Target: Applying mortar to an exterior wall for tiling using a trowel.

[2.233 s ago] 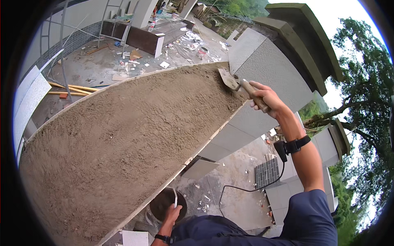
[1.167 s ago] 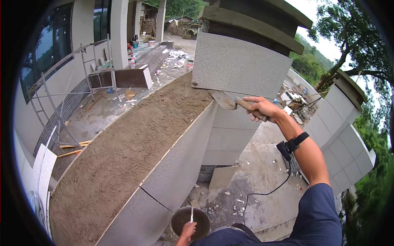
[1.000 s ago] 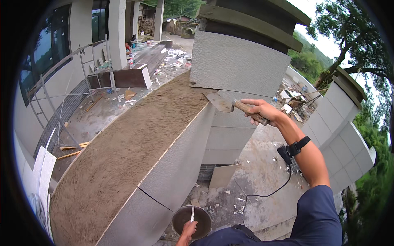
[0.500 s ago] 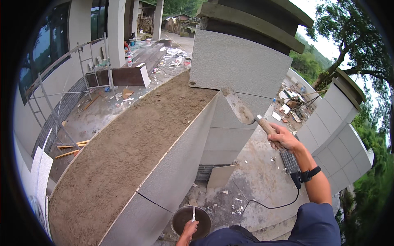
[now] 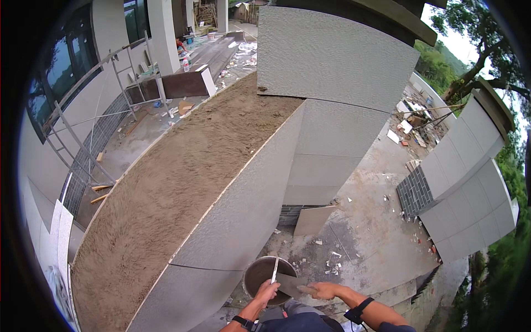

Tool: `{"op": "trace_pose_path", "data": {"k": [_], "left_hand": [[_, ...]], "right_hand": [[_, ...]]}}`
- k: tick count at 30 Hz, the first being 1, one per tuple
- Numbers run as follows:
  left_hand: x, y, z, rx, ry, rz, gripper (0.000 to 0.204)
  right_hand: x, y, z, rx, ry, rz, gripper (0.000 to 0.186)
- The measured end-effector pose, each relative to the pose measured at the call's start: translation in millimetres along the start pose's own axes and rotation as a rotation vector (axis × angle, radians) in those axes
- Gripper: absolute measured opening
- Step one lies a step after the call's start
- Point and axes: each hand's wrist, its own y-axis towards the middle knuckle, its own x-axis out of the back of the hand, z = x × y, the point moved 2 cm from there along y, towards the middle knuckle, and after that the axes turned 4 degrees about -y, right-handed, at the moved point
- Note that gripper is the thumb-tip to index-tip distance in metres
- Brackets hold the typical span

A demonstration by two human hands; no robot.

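At the lower middle, my right hand [image 5: 323, 290] is closed round the wooden handle of a trowel [image 5: 289, 286]. The trowel's grey blade lies over the mouth of a dark round bucket [image 5: 256, 275]. My left hand [image 5: 266, 291] is closed on a narrow pale strip [image 5: 275, 268] that points across the bucket to its far rim. Whether this strip is the bucket's handle or a separate tool I cannot tell. Part of the bucket's inside is hidden by the blade and hands. Left of the bucket rises a low wall faced with grey slabs [image 5: 238, 202], topped with rough brown mortar [image 5: 166, 182].
A slab-clad pillar [image 5: 332, 55] stands at the wall's far end. A loose slab [image 5: 313, 220] leans at its base. Metal scaffolding [image 5: 72, 135] is at the left, and another clad pillar [image 5: 462, 149] at the right. Rubble [image 5: 415, 124] and chips litter the concrete ground.
My right hand has brought the trowel down from beside the pillar to the bucket. My left hand keeps its hold on the pale strip. The view has shifted.
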Motion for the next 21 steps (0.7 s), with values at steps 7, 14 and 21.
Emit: {"op": "trace_pose_path", "data": {"k": [7,14,21], "left_hand": [[-1.6,-8.0,-12.4,-0.042,-0.033,-0.015,0.020],[0.5,4.4,8.4,-0.031,-0.062,0.006,0.019],[30.1,3.1,43.6,-0.037,-0.163,0.018,0.021]], "right_hand": [[136.7,6.7,71.3,0.120,-0.267,-0.586,0.049],[461.4,1.0,165.0,0.265,-0.487,-1.421,0.055],[525.6,55.9,176.9,0.169,-0.567,-1.387,0.051]]}}
